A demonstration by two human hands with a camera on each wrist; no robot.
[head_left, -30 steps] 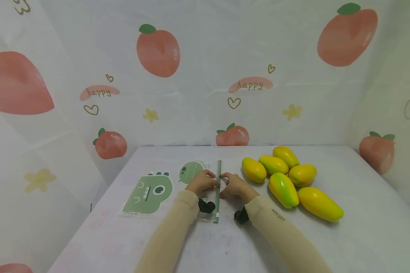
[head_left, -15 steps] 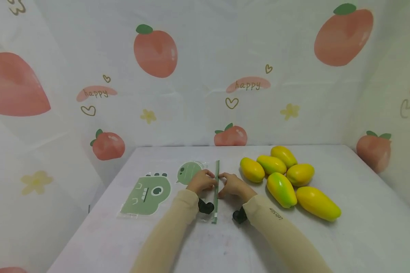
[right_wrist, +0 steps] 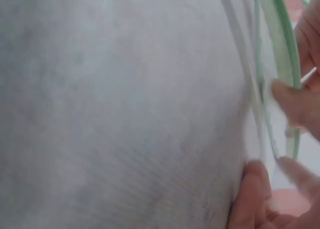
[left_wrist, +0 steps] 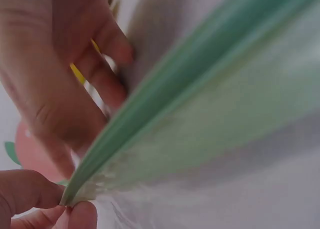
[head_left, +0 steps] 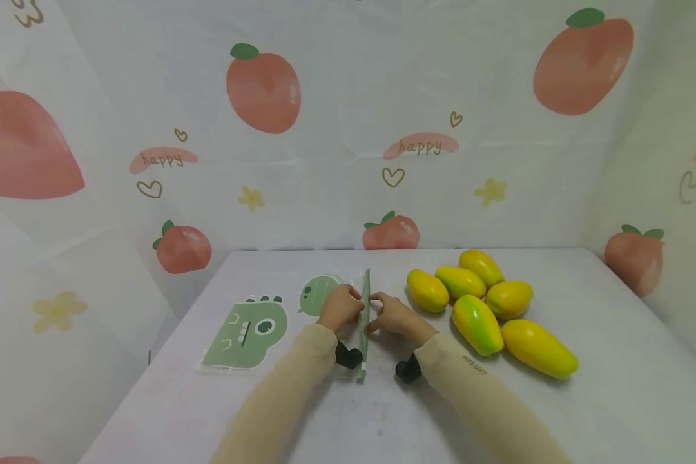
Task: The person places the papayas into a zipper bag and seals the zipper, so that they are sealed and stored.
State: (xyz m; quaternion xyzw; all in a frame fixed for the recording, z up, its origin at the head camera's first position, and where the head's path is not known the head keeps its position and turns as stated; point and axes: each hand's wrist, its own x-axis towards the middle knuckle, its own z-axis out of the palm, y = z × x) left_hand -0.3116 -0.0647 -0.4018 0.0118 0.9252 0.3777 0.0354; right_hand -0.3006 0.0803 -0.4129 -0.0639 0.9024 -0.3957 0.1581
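Note:
A clear zip bag (head_left: 245, 335) printed with a green one-eyed monster and a green bubble lies on the table. Its green zip strip (head_left: 365, 351) runs along the right end, lifted in a curve. My left hand (head_left: 341, 308) pinches that strip near its middle; the left wrist view shows the left fingertips (left_wrist: 82, 216) closed on the edge. From the other side my right hand (head_left: 399, 317) meets the strip, thumb and forefinger spread apart. In the right wrist view the bag's two lips stand slightly parted, with right-hand fingertips (right_wrist: 255, 189) close beside them.
Several yellow mangoes, one a greenish mango (head_left: 478, 325), lie to the right of the right hand. A white table (head_left: 383, 425) carries everything. Behind it hangs a white cloth (head_left: 336, 174) with peach prints.
The green strip has risen from lying flat into a bent, lifted edge as my left hand pulls slightly up and left. My right hand stays beside it; the mangoes have not moved.

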